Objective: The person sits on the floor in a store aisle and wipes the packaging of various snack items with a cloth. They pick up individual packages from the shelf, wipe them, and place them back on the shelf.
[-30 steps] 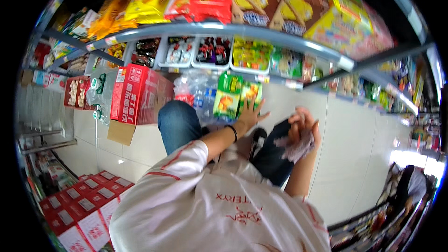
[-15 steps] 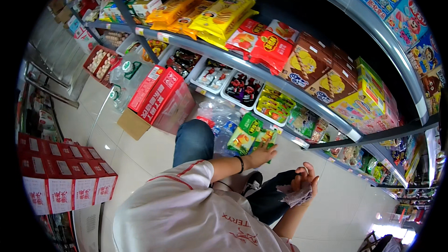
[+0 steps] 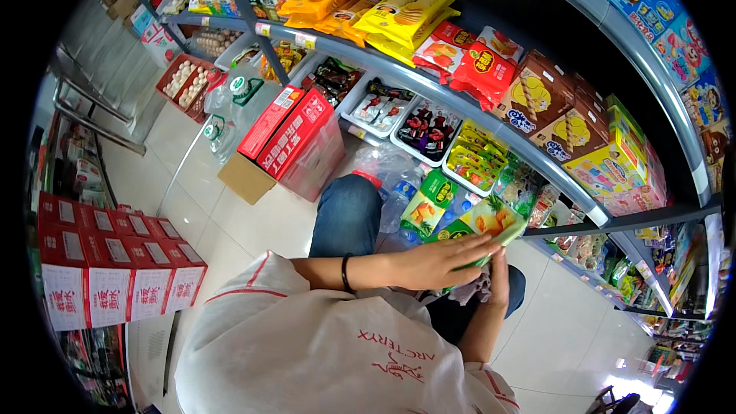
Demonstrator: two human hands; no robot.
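A green snack packet [image 3: 494, 216] with a picture of yellow fruit is lifted in front of my knees, tilted. Across its near side lie the fingers of my left hand [image 3: 437, 262], closed on it; a black band circles that wrist. My right hand [image 3: 498, 284] is upright against the packet's near end, its fingertips partly hidden. A greyish-lilac cloth [image 3: 477, 290] is bunched in the right hand, below the left fingers. Beyond them, a similar green packet [image 3: 431, 201] rests on clear plastic bottles [image 3: 400, 198] on the floor.
An open red carton [image 3: 295, 142] stands left of my knee, with large water bottles [image 3: 249, 100] behind it. The shelf [image 3: 368, 57] carries yellow and red snack bags above white trays [image 3: 383, 129] of sweets. Stacked red-and-white boxes [image 3: 107, 264] are at the far left.
My left hand has picked up the nearer green packet from the floor and brought it to the right. My right hand, with the cloth, has come up to meet it.
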